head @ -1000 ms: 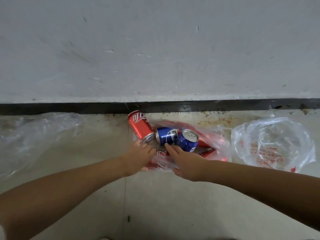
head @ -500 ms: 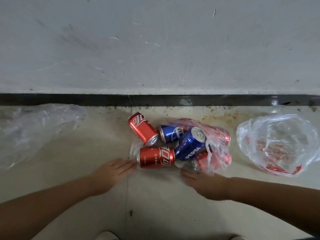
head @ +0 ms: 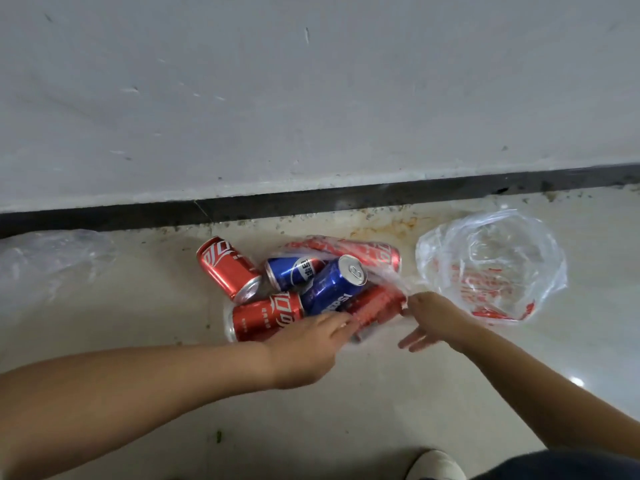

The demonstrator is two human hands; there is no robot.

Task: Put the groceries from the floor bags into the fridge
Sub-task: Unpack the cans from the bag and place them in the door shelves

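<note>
1. Reaching in nearest the camera, the left hand [head: 311, 344] lies palm-down with fingers stretched toward the pile, touching or just short of the near red can [head: 266, 317]; it grips nothing.
2. Just beyond, the right hand [head: 433, 320] is half open, its upper fingers apparently pinching the thin plastic of the middle bag [head: 388, 282], though I cannot tell how firmly.
3. Cans lie tumbled on the floor [head: 346, 410]: a Pepsi can [head: 334, 287] propped on others, a second blue can [head: 292, 271], another red can [head: 227, 268] to the left, more red ones under the plastic.
4. Farther right sits an empty-looking clear bag [head: 491, 265]; another bag [head: 52, 261] lies far left, near the wall [head: 311, 98].
5. Risk: tugging the plastic could roll the propped can off the heap, denting it or sending it away.
</note>
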